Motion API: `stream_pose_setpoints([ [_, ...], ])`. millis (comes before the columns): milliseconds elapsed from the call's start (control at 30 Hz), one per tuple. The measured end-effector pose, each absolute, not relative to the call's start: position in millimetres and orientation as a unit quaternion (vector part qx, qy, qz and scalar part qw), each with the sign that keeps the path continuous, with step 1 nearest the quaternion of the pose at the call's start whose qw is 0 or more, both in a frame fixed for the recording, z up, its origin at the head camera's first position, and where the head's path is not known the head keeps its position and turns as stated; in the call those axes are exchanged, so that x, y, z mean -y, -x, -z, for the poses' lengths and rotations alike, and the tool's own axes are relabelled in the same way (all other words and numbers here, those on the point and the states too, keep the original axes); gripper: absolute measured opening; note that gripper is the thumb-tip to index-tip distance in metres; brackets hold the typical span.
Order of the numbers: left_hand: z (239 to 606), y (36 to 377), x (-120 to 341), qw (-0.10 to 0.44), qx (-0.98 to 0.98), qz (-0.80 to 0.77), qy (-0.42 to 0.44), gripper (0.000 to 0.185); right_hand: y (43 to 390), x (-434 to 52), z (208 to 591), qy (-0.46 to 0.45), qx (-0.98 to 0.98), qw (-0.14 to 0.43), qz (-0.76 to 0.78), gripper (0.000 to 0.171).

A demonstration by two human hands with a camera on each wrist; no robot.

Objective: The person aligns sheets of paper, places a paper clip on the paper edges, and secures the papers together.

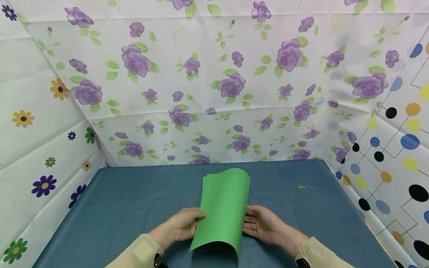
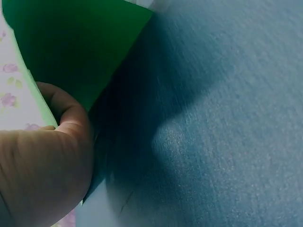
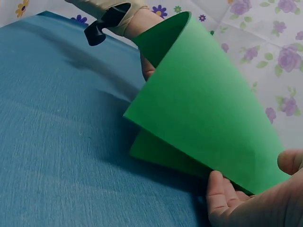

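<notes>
Left hand (image 1: 179,226) grips the left edge of the green sheet (image 1: 224,208), fingers curled on it. Sheet arches near the table's (image 1: 117,208) front edge, centre. Right hand (image 1: 264,225) pinches the right edge. Head view alone shows a small clip (image 1: 301,187) toward the table's right edge.

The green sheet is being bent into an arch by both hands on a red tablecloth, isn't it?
Not quite: the tablecloth is blue, not red, as the head view shows. The rest holds: the left hand and the right hand bend the green sheet into an arch.
</notes>
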State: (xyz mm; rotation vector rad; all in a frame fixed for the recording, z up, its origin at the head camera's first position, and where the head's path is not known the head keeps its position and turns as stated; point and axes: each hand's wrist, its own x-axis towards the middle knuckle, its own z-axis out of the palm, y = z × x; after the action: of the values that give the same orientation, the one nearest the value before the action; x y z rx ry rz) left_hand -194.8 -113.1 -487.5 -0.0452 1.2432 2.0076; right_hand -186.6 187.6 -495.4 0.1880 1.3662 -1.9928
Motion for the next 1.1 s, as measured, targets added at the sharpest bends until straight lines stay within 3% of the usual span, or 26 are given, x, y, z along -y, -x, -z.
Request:
stream_pose_setpoints([
  [200,483,195,116,0.366,-0.483,-0.794,0.049,0.054,186,-183,495,-0.062,-0.561,0.340,0.752,0.067],
  [433,473,195,125,0.348,-0.485,-0.799,0.070,0.066,183,-175,492,-0.092,-0.615,0.264,0.737,0.056],
  [667,475,197,130,0.366,-0.465,-0.804,0.050,0.059,184,-171,493,-0.111,-0.642,0.197,0.732,0.053],
  [1100,492,194,127,0.343,-0.571,-0.745,0.026,0.047,195,-175,507,-0.118,-0.665,0.186,0.713,0.053],
])
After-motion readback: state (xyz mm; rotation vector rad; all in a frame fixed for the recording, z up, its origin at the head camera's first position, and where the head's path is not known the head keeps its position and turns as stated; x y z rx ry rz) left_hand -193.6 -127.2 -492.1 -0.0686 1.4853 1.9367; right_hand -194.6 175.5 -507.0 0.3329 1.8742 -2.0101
